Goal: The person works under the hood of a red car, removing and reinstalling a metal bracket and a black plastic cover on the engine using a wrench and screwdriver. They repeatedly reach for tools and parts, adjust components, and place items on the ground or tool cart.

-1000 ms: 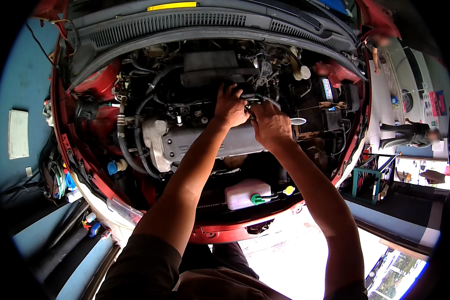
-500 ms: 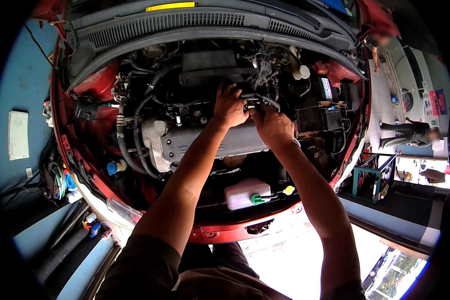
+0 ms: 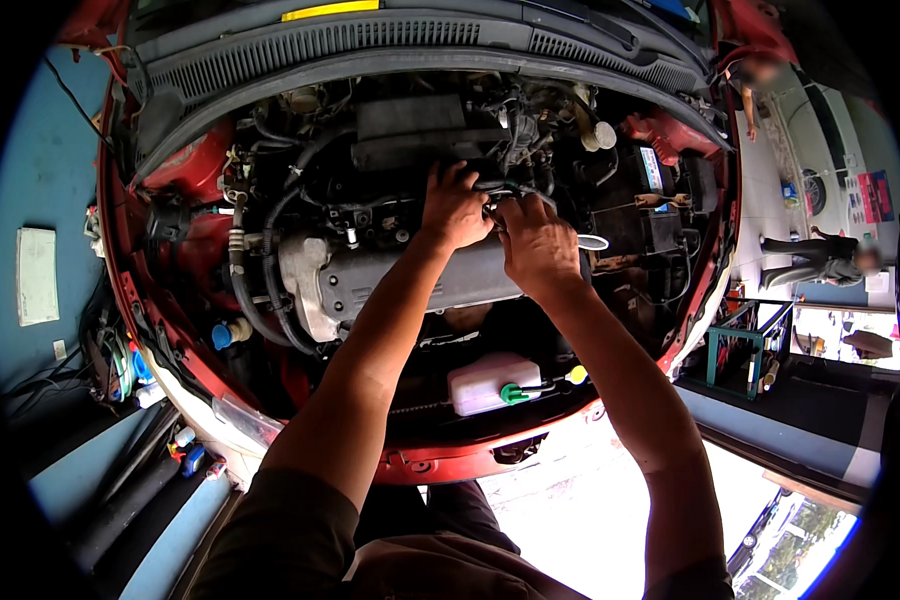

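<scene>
Both hands reach over the dark engine cover (image 3: pixel 410 282) to its far right part. My left hand (image 3: pixel 457 210) has its outer fingers raised and bent. Its thumb and forefinger close round a small shiny part whose kind I cannot make out. Right beside it, my right hand (image 3: pixel 542 245) is curled with the fingers pointing away, and what it grips is hidden beneath it. From its right side sticks out a pale loop (image 3: pixel 592 242) of unclear kind. Just beyond the hands run black hoses (image 3: pixel 530 190), and a black box-shaped housing (image 3: pixel 410 115) sits further back.
The battery (image 3: pixel 625 200) lies to the right. Nearer me are a whitish fluid tank (image 3: pixel 490 385) with a green cap and the red front panel (image 3: pixel 460 463). A green metal rack (image 3: pixel 735 350) stands at right. Another person (image 3: pixel 820 260) is in the background.
My right hand has turned and shifted slightly away from me and left. The pale loop, earlier by the right wrist, now stands out beside the hand. My left hand stays in nearly the same place.
</scene>
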Tool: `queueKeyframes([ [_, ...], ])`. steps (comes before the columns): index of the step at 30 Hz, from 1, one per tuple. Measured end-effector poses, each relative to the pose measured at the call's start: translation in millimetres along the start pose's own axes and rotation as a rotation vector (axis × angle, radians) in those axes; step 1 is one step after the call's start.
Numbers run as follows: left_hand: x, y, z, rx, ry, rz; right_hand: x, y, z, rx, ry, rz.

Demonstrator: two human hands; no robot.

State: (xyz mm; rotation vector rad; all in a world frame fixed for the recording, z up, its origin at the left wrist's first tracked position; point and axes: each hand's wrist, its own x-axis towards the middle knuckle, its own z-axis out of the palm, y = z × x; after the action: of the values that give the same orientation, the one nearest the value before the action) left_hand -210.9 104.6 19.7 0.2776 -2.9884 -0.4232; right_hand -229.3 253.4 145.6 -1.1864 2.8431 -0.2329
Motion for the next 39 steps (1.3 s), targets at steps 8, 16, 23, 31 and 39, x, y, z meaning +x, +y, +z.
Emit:
queueKeyframes([
  [8, -0.6, 0.4, -2.8, -0.017, 0.013, -0.003, 3.7, 5.5, 1.7, 0.015, 0.038, -0.05],
  [16, -0.4, 0.0, -3.2, 0.021, -0.022, -0.003, 4.3, -5.2, -6.7, -0.028, -0.16, 0.128],
  [23, -0.6, -2.4, -3.3, 0.046, -0.043, -0.004, 2.0, -16.5, -16.7, 0.008, -0.146, 0.175],
  [31, 0.0, 0.3, -4.6, 0.013, -0.019, -0.007, 0.0, -2.4, 5.6, -0.023, 0.108, -0.055],
  [39, 0.6, -0.9, -0.2, 0.01, 0.023, 0.001, -0.8, 0.2, 4.3, -0.038, 0.109, -0.112],
])
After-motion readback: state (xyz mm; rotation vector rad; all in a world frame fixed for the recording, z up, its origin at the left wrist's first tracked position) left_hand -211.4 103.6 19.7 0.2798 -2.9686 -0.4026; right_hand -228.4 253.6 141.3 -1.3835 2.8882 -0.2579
